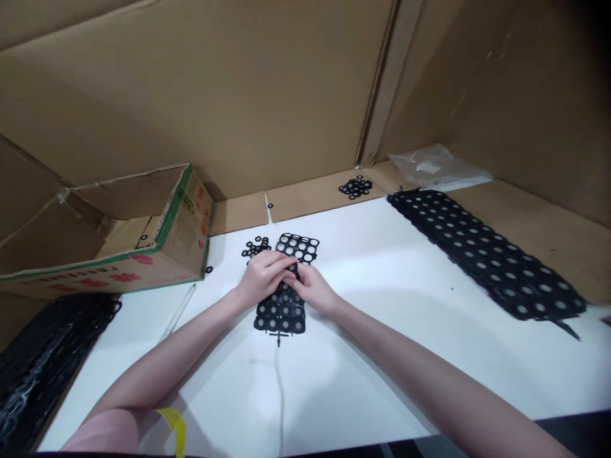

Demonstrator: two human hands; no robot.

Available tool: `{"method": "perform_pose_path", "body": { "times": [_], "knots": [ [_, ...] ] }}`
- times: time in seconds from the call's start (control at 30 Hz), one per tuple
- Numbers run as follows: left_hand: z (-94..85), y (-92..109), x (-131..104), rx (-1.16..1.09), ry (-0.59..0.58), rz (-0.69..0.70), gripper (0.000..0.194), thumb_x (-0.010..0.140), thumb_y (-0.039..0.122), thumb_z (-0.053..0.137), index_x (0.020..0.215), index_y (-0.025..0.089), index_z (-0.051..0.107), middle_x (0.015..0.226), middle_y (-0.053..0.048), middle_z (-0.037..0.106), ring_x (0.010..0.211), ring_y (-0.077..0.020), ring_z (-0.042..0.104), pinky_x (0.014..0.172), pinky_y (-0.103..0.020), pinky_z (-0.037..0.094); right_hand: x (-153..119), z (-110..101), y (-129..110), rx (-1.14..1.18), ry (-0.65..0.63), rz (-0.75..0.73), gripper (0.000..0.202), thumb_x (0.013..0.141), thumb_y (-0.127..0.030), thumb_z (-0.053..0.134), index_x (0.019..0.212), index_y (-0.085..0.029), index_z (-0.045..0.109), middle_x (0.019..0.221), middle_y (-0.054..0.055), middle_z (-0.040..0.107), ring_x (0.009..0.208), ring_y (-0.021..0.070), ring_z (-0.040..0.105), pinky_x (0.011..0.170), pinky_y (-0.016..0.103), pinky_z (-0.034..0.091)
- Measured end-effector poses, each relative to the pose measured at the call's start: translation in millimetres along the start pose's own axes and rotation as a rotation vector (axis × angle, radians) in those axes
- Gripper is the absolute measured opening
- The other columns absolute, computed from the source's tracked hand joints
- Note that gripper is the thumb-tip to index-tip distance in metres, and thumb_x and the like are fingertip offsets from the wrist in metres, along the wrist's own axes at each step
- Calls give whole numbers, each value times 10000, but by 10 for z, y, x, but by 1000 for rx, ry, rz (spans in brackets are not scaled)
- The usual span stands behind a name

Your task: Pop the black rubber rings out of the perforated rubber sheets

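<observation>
A black moulded sheet of round cells [280, 312] lies on the white table in front of me. The lower rows hold pale discs, while the far rows show open round holes. My left hand [263, 275] rests over the middle of the sheet, its fingers closed and pointing right. From the right, my right hand [314, 287] meets it, thumb and fingers pinched together at the same spot. Something small and black shows between the fingertips, mostly hidden. Just beyond my left hand lies a small pile of black rings [258, 245].
A cardboard box [188, 216] stands at left, with black sheets [48, 356] in front of it. A clear thin tool [180, 310] lies nearby. At right is a stack of filled black sheets [482, 251]. More black rings [356, 187] and a plastic bag [436, 166] lie behind.
</observation>
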State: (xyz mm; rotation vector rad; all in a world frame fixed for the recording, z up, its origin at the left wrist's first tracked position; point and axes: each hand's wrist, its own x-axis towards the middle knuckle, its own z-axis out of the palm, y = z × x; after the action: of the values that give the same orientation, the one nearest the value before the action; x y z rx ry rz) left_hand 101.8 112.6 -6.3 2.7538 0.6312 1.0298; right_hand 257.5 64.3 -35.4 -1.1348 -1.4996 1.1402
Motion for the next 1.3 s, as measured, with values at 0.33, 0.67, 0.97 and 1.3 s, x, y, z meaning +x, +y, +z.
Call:
{"method": "perform_pose_path", "body": {
  "times": [0.33,0.67,0.97,1.3],
  "knots": [
    [-28,56,85,-317,-28,-241,295,962,266,424,939,164,700,838,-71,679,779,-169,626,728,-292,488,11,7,-14,-38,57,79,271,736,-291,558,552,-214,374,525,-46,373,519,110,335,514,267,270],
    [-25,25,17,-176,12,-135,254,938,202,453,975,178,703,736,-46,585,709,-154,540,655,-275,444,14,1,46,15,55,73,204,740,-295,594,597,-197,485,527,-45,435,525,115,386,522,263,314],
    [-37,-285,187,-372,402,-670,223,871,268,508,757,154,662,668,-17,627,612,-140,559,608,-250,442,-4,25,-9,157,36,98,135,726,-212,592,825,-176,676,799,21,693,870,225,614,834,363,456],
    [-317,-475,-57,-66,55,-423,197,888,261,557,976,184,716,1051,-97,669,1022,-231,582,927,-397,418,9,-35,-70,322,71,216,324,647,-401,738,849,-157,670,845,30,687,823,196,611,803,353,460]
  ]
}}
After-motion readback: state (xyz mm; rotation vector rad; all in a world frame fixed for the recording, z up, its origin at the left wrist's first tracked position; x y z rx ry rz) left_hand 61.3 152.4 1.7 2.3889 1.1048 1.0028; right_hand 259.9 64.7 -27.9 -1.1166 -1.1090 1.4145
